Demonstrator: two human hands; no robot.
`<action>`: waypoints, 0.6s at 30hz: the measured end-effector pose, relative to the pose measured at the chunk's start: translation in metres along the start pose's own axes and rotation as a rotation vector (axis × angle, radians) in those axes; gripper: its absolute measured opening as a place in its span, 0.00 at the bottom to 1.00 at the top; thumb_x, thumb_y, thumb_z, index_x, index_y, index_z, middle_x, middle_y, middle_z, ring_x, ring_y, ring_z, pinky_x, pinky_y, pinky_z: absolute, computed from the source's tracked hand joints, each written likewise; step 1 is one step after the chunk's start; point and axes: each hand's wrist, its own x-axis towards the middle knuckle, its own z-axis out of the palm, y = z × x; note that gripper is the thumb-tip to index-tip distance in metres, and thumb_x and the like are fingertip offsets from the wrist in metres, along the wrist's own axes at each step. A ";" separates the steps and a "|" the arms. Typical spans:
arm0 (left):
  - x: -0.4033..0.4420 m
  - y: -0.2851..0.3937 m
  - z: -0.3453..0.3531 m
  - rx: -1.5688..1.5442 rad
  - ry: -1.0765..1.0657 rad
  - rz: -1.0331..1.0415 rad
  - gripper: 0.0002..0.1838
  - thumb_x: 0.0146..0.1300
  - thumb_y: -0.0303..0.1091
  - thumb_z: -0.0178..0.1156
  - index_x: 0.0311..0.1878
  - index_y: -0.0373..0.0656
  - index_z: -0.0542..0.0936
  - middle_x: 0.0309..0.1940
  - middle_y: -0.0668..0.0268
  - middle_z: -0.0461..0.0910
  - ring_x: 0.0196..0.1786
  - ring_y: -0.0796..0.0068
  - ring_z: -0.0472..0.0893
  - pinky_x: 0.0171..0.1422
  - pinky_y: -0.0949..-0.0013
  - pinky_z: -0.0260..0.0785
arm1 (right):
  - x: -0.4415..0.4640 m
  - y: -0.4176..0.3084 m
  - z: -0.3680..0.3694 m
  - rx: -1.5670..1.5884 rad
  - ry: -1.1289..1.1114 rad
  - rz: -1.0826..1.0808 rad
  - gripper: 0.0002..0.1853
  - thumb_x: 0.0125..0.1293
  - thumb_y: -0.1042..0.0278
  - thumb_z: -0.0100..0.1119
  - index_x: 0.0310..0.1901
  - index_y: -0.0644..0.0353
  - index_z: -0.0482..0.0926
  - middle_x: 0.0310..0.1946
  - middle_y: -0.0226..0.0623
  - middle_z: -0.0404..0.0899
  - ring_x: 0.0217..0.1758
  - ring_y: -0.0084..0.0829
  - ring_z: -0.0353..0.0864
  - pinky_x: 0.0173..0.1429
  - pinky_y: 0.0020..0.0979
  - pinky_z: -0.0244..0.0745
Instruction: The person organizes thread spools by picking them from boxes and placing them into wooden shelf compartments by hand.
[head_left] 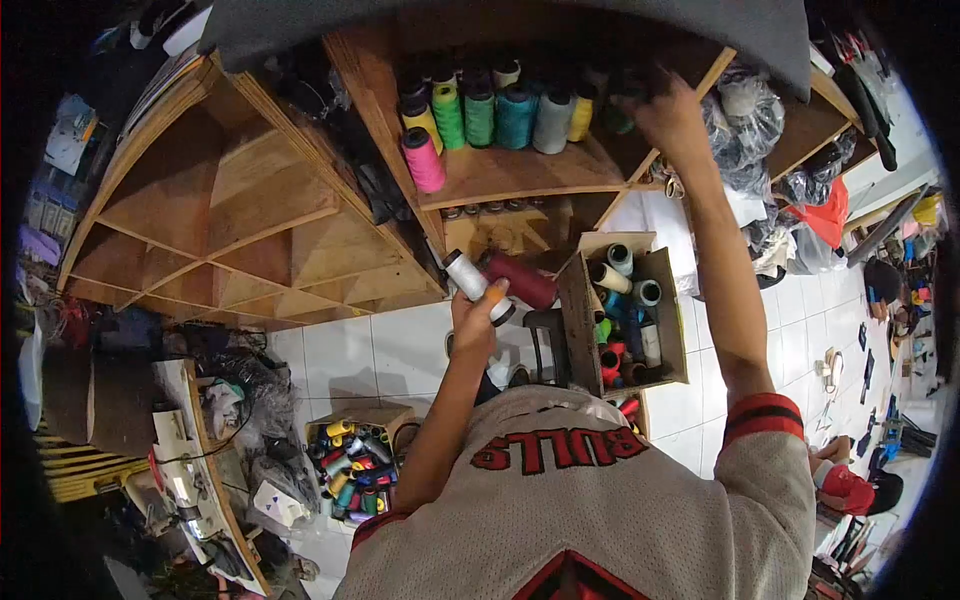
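Note:
My left hand (474, 326) is closed around a white thread spool (468, 275), which tilts above the floor. Right beside it lies a maroon thread spool (522, 281); whether the same fingers also hold it, I cannot tell. My right hand (672, 118) is raised to the right end of the upper shelf, its fingers curled at a dark green thread spool (620, 120) in shadow. Left of that stand a yellow spool (581, 118), a grey spool (552, 122), a teal spool (515, 117), green spools (448, 116) and a pink spool (423, 160).
A cardboard box (668, 338) of mixed spools stands below the shelf (530, 178). Another box (385, 412) of spools sits on the tiled floor at lower left. Wooden compartments (270, 185) stand at left; plastic bags (745, 125) hang at right. Another person (845, 485) is at far right.

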 end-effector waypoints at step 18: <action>0.003 -0.001 -0.012 -0.005 -0.086 0.046 0.14 0.54 0.25 0.67 0.43 0.43 0.74 0.34 0.73 0.75 0.38 0.80 0.74 0.43 0.73 0.66 | 0.008 0.063 0.110 -0.003 -0.005 -0.059 0.06 0.54 0.75 0.49 0.31 0.67 0.75 0.32 0.53 0.77 0.37 0.55 0.76 0.42 0.46 0.74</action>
